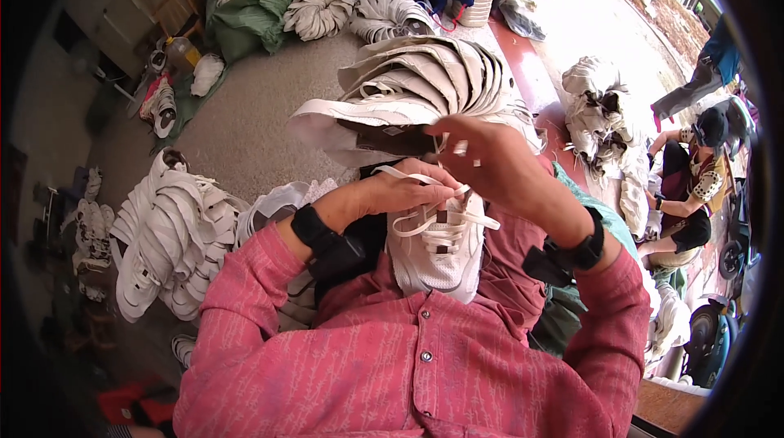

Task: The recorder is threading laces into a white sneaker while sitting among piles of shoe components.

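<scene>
A white shoe upper [433,266] with a mesh toe rests in my lap, toe toward me. White shoelace [420,226] crosses its front in rows, and loose loops stick out at both sides. My left hand [416,186] is closed in a pinch on the lace at the top of the rows. Just above and to the right, my right hand [490,162] is raised with bent fingers, smeared by motion; whether it grips lace is unclear. Right beyond both hands lies a fanned stack of white shoe uppers [433,78], partly hidden by my right hand.
More piles of white uppers stand at the left [171,234], at the far side [392,13] and at the right [596,103]. A green sack [261,9] slumps at the far left. At the right, another person [694,168] sits bent over near some wheels.
</scene>
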{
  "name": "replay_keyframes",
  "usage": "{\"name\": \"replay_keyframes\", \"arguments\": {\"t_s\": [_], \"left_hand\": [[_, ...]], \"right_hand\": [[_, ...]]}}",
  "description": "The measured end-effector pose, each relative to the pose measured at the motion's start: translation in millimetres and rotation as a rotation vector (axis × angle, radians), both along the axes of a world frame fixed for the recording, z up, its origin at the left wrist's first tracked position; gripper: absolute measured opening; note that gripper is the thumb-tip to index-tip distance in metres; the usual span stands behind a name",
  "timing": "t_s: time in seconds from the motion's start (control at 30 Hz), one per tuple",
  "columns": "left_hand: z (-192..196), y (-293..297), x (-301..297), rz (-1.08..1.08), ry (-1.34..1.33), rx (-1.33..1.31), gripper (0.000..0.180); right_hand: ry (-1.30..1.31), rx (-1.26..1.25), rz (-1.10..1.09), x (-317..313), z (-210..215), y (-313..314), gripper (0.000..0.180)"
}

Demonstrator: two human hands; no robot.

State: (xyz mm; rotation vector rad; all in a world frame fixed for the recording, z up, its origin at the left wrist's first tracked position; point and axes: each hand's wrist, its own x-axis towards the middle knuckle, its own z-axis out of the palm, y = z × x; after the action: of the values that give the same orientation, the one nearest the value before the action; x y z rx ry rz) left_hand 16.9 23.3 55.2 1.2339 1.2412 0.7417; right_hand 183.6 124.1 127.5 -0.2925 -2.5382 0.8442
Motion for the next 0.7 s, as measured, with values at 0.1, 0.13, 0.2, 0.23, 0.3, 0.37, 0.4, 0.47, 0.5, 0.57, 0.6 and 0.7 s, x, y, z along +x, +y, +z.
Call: {"name": "replay_keyframes", "arguments": {"t_s": [0.1, 0.13, 0.2, 0.23, 0.3, 0.37, 0.4, 0.47, 0.5, 0.57, 0.6, 0.7], "left_hand": [[3, 0, 1, -0.003, -0.06, 0.004, 0.028], [5, -1, 1, 0.012, -0.057, -0.005, 0.028], [7, -1, 3, 0.014, -0.052, -0.014, 0.029], [8, -1, 4, 0.038, -0.092, -0.023, 0.03], [9, 0, 7, 0.051, -0.119, -0.032, 0.031], [7, -1, 8, 0.098, -0.166, -0.024, 0.031], [8, -3, 10, 0.075, -0.144, 0.035, 0.031], [10, -4, 12, 0.048, -0.146, 0.052, 0.033], [11, -4, 12, 0.031, -0.158, 0.076, 0.034], [11, -3, 11, 0.041, -0.125, 0.045, 0.034], [9, -2, 10, 0.023, -0.134, 0.054, 0.034], [4, -2, 8, 0.021, -0.193, 0.024, 0.031]], "right_hand": [[-0.125, -0.428, -0.067, 39, -24, 18, 0.016], [-0.211, -0.784, -0.045, 49, -29, 19, 0.019], [-0.346, -0.982, -0.038, 66, -33, 21, 0.022], [-0.36, -1.111, -0.051, 70, -40, 20, 0.021], [-0.331, -1.211, -0.079, 75, -47, 17, 0.02], [-0.281, -1.427, -0.056, 75, -57, 15, 0.023], [-0.251, -1.512, 0.011, 74, -61, 14, 0.024], [-0.179, -1.609, 0.038, 72, -61, 9, 0.022], [-0.121, -1.697, 0.067, 70, -60, 7, 0.019], [-0.057, -1.706, 0.089, 64, -64, 4, 0.015], [0.023, -1.724, 0.067, 61, -66, 2, 0.015], [0.098, -1.716, 0.035, 57, -72, 4, 0.015]]}}
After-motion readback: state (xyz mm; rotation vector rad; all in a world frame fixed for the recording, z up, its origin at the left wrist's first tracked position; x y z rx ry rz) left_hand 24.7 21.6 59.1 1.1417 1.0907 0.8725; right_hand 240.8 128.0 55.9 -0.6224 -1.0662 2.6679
